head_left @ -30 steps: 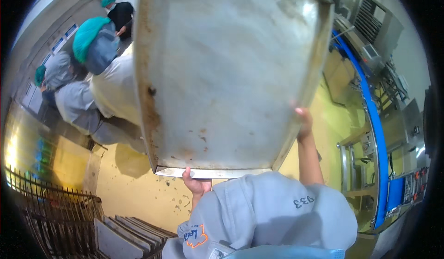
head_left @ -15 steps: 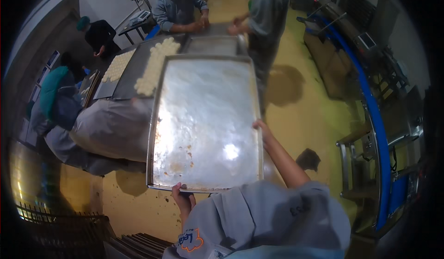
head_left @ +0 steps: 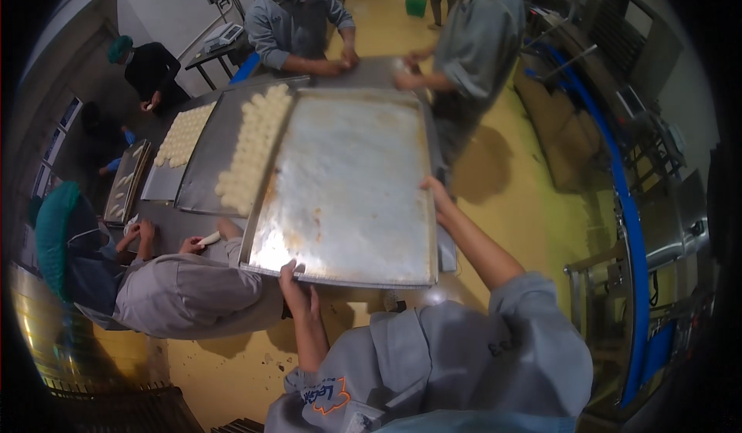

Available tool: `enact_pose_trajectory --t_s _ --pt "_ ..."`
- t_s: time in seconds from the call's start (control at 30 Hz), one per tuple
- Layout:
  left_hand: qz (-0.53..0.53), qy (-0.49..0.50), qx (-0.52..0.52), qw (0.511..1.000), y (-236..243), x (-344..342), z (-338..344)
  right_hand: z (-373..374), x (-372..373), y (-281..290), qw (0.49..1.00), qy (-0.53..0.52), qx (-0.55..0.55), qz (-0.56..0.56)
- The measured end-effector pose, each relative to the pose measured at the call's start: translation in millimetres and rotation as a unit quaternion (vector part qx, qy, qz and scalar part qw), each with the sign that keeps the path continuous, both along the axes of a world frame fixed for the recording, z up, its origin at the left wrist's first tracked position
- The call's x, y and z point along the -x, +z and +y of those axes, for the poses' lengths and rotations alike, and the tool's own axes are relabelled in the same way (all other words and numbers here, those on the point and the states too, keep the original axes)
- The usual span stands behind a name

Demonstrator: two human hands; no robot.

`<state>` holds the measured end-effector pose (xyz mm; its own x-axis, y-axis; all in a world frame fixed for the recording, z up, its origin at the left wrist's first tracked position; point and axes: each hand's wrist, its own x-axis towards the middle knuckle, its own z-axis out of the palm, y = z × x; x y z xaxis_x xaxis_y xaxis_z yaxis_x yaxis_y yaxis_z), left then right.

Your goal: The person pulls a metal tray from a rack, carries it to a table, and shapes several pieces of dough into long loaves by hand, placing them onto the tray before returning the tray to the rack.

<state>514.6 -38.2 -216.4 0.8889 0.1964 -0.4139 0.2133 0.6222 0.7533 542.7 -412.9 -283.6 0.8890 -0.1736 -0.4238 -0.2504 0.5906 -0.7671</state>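
Note:
A large metal baking tray (head_left: 352, 185), bare and shiny with brown stains, is held out in front of me over the near end of the table. My left hand (head_left: 297, 284) grips its near edge at the left, the fingers partly hidden under the tray. On the tray's right rim my right hand (head_left: 436, 198) is closed, its fingers also going underneath. Just left of the tray are rows of pale dough balls (head_left: 249, 155) on a dark metal sheet (head_left: 207, 166).
More dough pieces (head_left: 184, 138) lie on another tray farther left. A green-capped co-worker (head_left: 185, 294) bends at the table's left side, and two others (head_left: 297, 23) (head_left: 483, 46) work at the far end. A blue-edged conveyor machine (head_left: 630, 255) stands along the right.
The tray has moved slightly toward the table, and its near edge now sits higher in view. The left co-worker's hands and a dough piece have come into sight.

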Motion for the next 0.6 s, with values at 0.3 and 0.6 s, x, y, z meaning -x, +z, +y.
enact_pose_trajectory --t_s 0.3,0.6 --pt "0.076 -0.259 -0.057 0.961 -72.6 -128.1 -69.9 -142.5 -89.4 -20.3 0.821 0.057 0.566 0.040" --pt "-0.118 -0.175 -0.399 0.892 -48.8 -155.5 -41.7 -57.6 3.0 -23.4 0.814 -0.001 0.573 -0.096"
